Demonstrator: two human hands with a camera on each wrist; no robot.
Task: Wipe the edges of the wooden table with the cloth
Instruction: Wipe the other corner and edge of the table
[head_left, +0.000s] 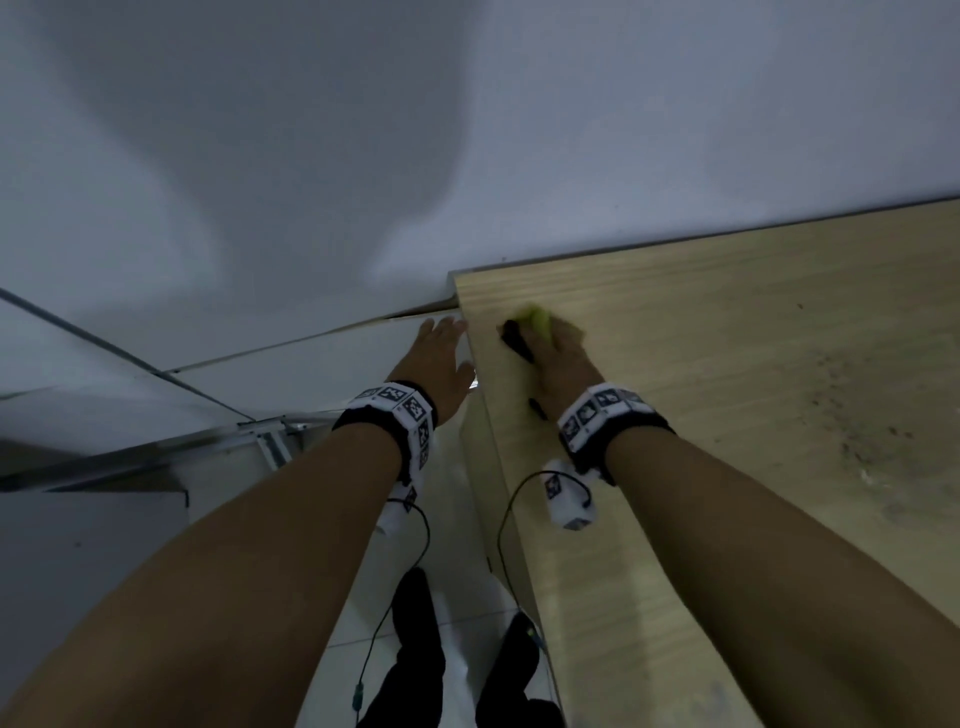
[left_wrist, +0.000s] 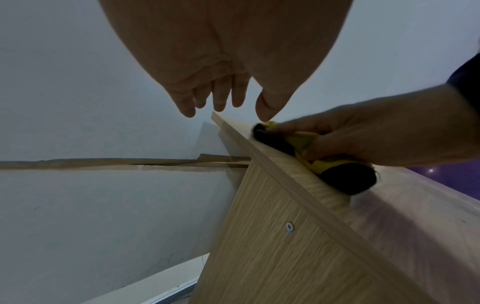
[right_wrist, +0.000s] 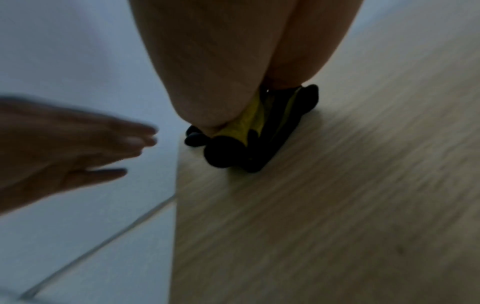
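A light wooden table (head_left: 727, 415) fills the right of the head view, its left edge running toward a far corner at the wall. My right hand (head_left: 556, 358) presses a yellow and black cloth (head_left: 537, 322) onto the tabletop beside that left edge, near the corner. From the left wrist the cloth (left_wrist: 345, 176) bunches under the curled fingers of my right hand (left_wrist: 363, 139); the right wrist also shows the cloth (right_wrist: 244, 148). My left hand (head_left: 441, 358) hovers just off the table's left edge with straight fingers, holding nothing; the left hand (left_wrist: 221, 96) appears again from its own wrist.
A white wall (head_left: 311, 156) stands behind the table. White floor tiles (head_left: 337, 364) lie left of it. The table's wooden side panel (left_wrist: 259, 246) with a screw drops below the edge. My dark shoes (head_left: 415, 623) stand close to the table.
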